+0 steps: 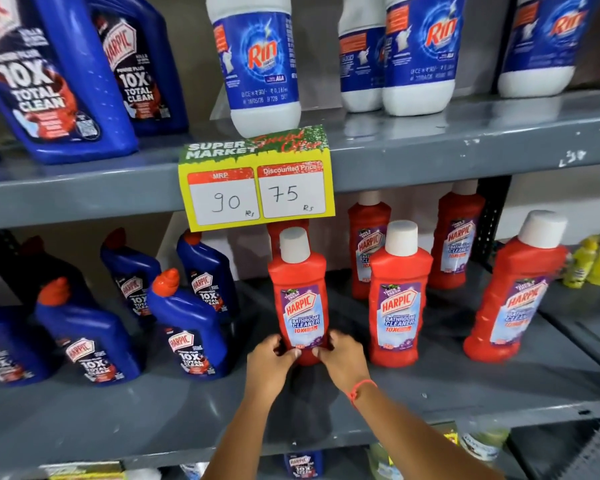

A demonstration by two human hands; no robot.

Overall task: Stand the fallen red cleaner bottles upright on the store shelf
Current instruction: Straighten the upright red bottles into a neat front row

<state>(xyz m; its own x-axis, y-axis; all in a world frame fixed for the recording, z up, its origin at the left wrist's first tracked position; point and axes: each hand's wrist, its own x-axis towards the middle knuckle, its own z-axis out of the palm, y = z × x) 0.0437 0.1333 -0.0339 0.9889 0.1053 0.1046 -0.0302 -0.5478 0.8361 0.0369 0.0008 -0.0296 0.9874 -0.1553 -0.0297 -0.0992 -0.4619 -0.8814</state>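
Note:
Several red Harpic bathroom cleaner bottles with white caps stand upright on the grey middle shelf (430,386). My left hand (269,360) and my right hand (343,358) both grip the base of the front left red bottle (300,289), which stands upright with its label facing me. To its right stands a second red bottle (397,296), and a third red bottle (515,292) leans a little further right. Two more red bottles (368,244) (459,237) stand behind, and another is partly hidden behind the price sign. No red bottle lies flat in view.
Blue Harpic toilet cleaner bottles (187,327) fill the left of the same shelf. A yellow price sign (257,181) hangs from the upper shelf, which carries Rin bottles (260,64) and large blue Harpic bottles. Yellow bottles (593,261) sit far right.

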